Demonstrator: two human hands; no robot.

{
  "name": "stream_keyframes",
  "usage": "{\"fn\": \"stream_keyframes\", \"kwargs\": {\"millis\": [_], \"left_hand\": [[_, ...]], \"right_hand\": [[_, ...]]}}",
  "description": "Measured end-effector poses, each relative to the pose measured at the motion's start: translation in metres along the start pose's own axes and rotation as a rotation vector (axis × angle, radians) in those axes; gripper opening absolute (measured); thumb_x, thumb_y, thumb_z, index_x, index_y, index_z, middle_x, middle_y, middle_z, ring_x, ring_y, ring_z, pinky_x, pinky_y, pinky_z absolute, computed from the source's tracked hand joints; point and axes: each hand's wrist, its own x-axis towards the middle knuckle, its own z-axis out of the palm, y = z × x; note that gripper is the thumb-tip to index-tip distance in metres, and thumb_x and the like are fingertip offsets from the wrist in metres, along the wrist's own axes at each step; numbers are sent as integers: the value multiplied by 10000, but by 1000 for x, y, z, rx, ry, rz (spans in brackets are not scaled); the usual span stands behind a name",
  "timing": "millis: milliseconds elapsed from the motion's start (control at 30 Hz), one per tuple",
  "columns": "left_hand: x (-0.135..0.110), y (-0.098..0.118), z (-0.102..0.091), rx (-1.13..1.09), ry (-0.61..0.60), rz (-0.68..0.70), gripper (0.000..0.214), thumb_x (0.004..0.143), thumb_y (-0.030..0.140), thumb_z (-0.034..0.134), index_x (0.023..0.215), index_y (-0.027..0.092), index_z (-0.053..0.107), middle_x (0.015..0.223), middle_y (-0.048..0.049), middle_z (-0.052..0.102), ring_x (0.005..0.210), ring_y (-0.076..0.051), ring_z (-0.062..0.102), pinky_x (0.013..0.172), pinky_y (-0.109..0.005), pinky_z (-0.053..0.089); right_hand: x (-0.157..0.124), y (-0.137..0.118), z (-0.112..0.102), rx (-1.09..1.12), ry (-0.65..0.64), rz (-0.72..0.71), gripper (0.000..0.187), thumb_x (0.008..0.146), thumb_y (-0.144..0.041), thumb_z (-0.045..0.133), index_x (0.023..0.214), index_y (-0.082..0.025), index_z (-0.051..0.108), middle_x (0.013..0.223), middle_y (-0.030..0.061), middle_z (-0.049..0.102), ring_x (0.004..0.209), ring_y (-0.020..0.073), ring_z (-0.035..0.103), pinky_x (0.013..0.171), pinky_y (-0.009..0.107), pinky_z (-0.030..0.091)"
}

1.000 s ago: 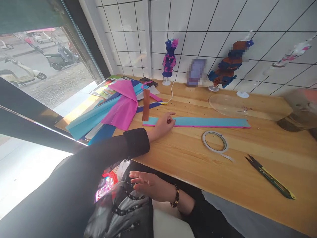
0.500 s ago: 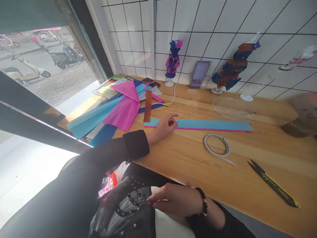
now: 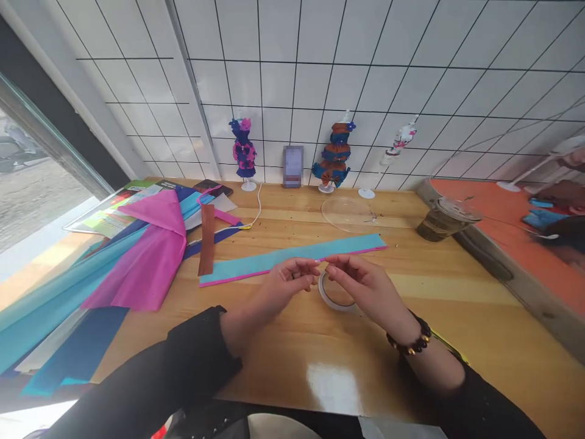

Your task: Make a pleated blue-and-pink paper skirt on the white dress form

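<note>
My left hand (image 3: pixel 292 278) and my right hand (image 3: pixel 365 286) are above the table, fingertips close together, both with fingers curled toward the thumb. If anything small is pinched between them, I cannot make it out. Behind them lies a long light-blue paper strip (image 3: pixel 292 253) with a pink edge, slanting up to the right. A brown strip (image 3: pixel 207 239) overlaps its left end. Partly hidden by my right hand, a roll of tape (image 3: pixel 328 297) lies flat on the wood. Under my right wrist, a bit of the yellow-edged thread snips (image 3: pixel 450 349) shows.
Pink crepe paper (image 3: pixel 159 244) and blue sheets (image 3: pixel 91 292) are heaped at left. Along the tiled wall stand a blue-pink figure (image 3: pixel 245 149), a phone (image 3: pixel 293 166) and a brown-blue figure (image 3: pixel 336 158). A clear plastic disc (image 3: pixel 345 214) and a lidded cup (image 3: pixel 443 221) are at right.
My view has swung to the right. My right hand has come up from my lap to the tape roll, and my left hand has left the blue strip to meet it.
</note>
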Motion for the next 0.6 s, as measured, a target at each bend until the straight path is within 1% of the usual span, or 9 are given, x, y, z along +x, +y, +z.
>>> {"fn": "stream_keyframes", "kwargs": {"millis": [167, 300, 367, 467, 533, 600], "left_hand": [[10, -4, 6, 59, -38, -45, 225, 685, 274, 718, 871, 160, 667, 844, -42, 660, 711, -99, 550, 660, -237, 424], [16, -7, 8, 124, -85, -37, 241, 701, 308, 707, 882, 154, 665, 854, -54, 667, 781, -131, 576, 728, -263, 441], [18, -10, 9, 149, -88, -36, 236, 701, 315, 706, 872, 158, 664, 858, -53, 669, 814, -144, 584, 765, -277, 442], [22, -12, 10, 189, -95, -55, 229, 722, 322, 685, 890, 168, 665, 886, -50, 674, 844, -151, 589, 792, -281, 439], [25, -13, 12, 226, -94, -68, 223, 736, 321, 668, 899, 169, 669, 885, -48, 675, 831, -144, 587, 782, -273, 439], [29, -11, 14, 256, -87, -108, 226, 733, 312, 663, 896, 157, 670, 857, -49, 671, 778, -131, 579, 731, -258, 442]], "right_hand": [[8, 3, -7, 50, -92, 71, 354, 776, -496, 571, 837, -156, 649, 761, 46, 666, 698, 142, 600, 689, 287, 492], [10, 10, -10, 52, -73, 82, 316, 750, -470, 612, 794, -159, 648, 750, 37, 668, 706, 141, 598, 681, 278, 488], [10, 15, -11, 51, -52, 58, 298, 747, -458, 619, 774, -162, 639, 737, 32, 666, 689, 138, 591, 666, 274, 484], [9, 20, -13, 12, -29, -2, 267, 784, -429, 585, 770, -166, 630, 725, 28, 660, 668, 134, 583, 647, 268, 475], [8, 23, -15, -72, 0, -67, 233, 824, -387, 547, 783, -173, 632, 739, 28, 653, 679, 131, 572, 644, 260, 458], [6, 24, -17, -161, 18, -149, 207, 858, -338, 512, 802, -183, 637, 766, 29, 649, 713, 130, 561, 662, 255, 440]]}}
